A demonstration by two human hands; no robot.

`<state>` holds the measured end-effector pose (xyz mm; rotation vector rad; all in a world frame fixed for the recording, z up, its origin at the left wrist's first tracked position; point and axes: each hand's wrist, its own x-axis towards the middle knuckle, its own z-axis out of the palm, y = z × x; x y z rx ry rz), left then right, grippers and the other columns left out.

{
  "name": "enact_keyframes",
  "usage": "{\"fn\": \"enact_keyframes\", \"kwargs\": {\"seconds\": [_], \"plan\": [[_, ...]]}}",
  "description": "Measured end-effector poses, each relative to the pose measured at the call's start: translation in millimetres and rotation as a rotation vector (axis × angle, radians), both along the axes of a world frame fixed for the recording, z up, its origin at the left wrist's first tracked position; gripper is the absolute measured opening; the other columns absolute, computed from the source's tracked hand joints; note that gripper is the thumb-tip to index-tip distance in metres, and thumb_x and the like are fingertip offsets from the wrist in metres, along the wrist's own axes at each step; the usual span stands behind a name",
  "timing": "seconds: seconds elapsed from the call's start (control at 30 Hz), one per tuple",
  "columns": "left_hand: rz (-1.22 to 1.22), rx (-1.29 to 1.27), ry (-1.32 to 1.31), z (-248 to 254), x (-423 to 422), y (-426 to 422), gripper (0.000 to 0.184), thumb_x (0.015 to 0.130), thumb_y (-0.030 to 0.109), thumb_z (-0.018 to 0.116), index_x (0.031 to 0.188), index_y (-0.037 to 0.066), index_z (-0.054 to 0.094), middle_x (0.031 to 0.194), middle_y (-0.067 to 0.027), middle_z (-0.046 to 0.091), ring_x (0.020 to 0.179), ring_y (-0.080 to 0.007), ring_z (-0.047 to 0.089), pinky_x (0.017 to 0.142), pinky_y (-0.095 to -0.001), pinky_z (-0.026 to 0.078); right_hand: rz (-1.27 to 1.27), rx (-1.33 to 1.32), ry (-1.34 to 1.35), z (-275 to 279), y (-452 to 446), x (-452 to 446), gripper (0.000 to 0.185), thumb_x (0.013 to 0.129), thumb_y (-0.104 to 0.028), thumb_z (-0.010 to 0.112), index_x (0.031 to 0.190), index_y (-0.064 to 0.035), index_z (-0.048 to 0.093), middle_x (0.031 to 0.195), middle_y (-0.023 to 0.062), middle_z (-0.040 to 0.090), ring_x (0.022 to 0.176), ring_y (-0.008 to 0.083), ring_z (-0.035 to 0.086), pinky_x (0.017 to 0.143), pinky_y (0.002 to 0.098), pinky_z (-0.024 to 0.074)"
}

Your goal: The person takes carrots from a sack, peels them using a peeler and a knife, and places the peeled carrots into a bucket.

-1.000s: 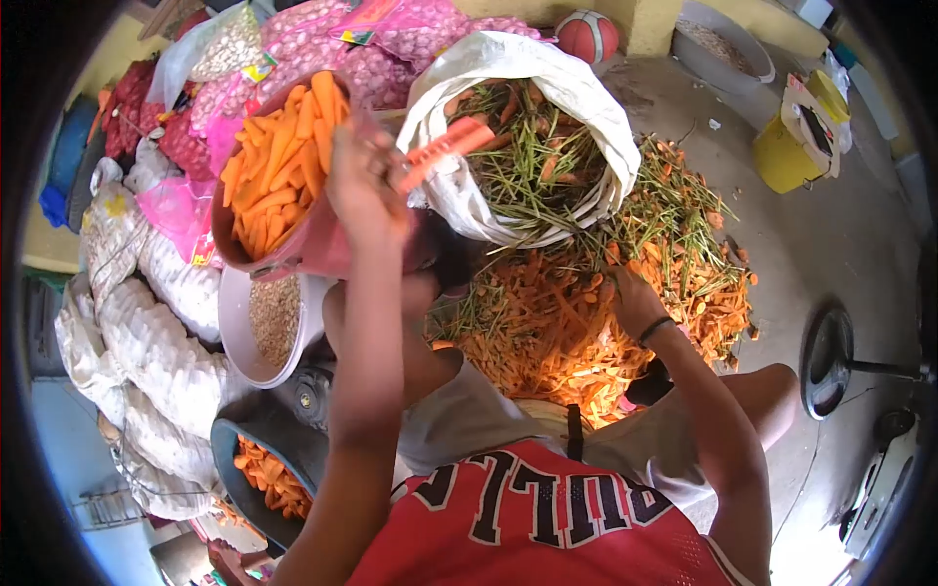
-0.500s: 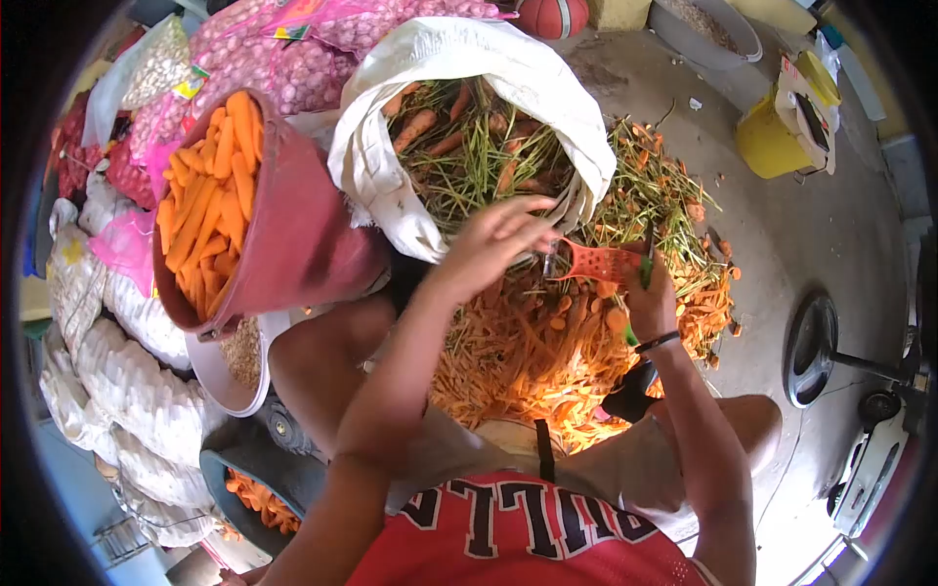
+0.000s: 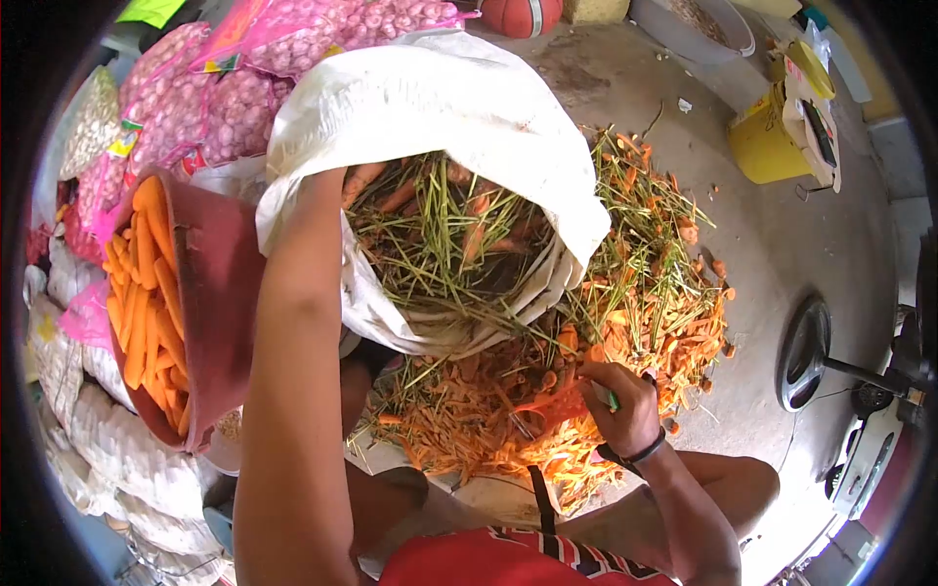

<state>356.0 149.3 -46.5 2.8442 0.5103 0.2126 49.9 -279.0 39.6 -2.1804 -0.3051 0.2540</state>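
Unpeeled carrots [image 3: 396, 197] lie inside a wide white sack [image 3: 430, 103], mixed with long green stalks [image 3: 440, 239] that cover much of what shows in its mouth. The sack stands in front of the person, its near rim rolled outward. The left arm [image 3: 298, 342] reaches over the left side of the rim into it; the left hand is hidden by the cloth, so I cannot tell whether it is open or gripping something. The right hand [image 3: 625, 407] is closed around an orange peeler [image 3: 555, 405], a bit of green showing at the fingers, and holds it over a heap of peelings [image 3: 459, 415] just beside the sack.

Left of the arm, a dark red bucket [image 3: 220, 293], its mouth facing left, is filled with peeled carrots [image 3: 149, 313]. Beyond it, pink net bags [image 3: 318, 34] are packed with small round bulbs, and a clear bag [image 3: 90, 127] holds paler ones. On the right, a yellow bucket [image 3: 762, 145] stands on the floor with cardboard [image 3: 811, 122] against it. Farther off, a grey basin [image 3: 664, 39] holds something light brown, too small to make out.
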Motion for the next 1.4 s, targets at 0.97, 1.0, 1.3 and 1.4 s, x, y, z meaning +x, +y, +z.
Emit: {"fn": "enact_keyframes", "kwargs": {"seconds": [0.97,1.0,1.3,1.4], "plan": [[-0.188,-2.236,-0.465,120,-408,-300,0.031,0.096,0.009,0.056,0.126,0.005,0.048,0.128,-0.0101,0.054,0.123,-0.0233,0.052,0.108,-0.0401,0.046,-0.257,0.095,-0.182,34,-6,-71,0.016,0.088,-0.012,0.059,0.098,-0.0007,0.062,0.08,0.0276,0.063,0.076,0.0419,0.065,0.063,0.0455,0.051],[-0.128,-2.262,-0.48,121,-414,-307,0.034,0.095,0.01,0.059,0.127,0.007,0.047,0.128,-0.0105,0.053,0.12,-0.0226,0.054,0.105,-0.0399,0.047,-0.281,0.103,-0.136,36,-7,-74,0.016,0.088,-0.013,0.059,0.098,-0.0009,0.061,0.08,0.0275,0.063,0.076,0.0421,0.065,0.063,0.0456,0.0509],[-0.235,-2.213,-0.17,121,-421,-239,0.046,0.097,0.022,0.056,0.138,0.014,0.037,0.138,-0.0132,0.043,0.127,-0.028,0.046,0.108,-0.0513,0.037,0.049,-0.221,0.028,-14,-31,-87,0.026,0.089,-0.02,0.058,0.109,-0.0044,0.063,0.092,0.0222,0.068,0.084,0.0383,0.066,0.076,0.047,0.0524],[-0.193,-2.098,0.054,125,-426,-207,0.052,0.1,0.019,0.049,0.146,0.013,0.026,0.132,-0.0137,0.051,0.118,-0.0275,0.053,0.094,-0.0472,0.049,0.092,-0.15,-0.087,-11,-29,-88,0.03,0.088,-0.021,0.06,0.115,-0.0073,0.062,0.095,0.022,0.068,0.084,0.038,0.066,0.076,0.0471,0.0527]]}}
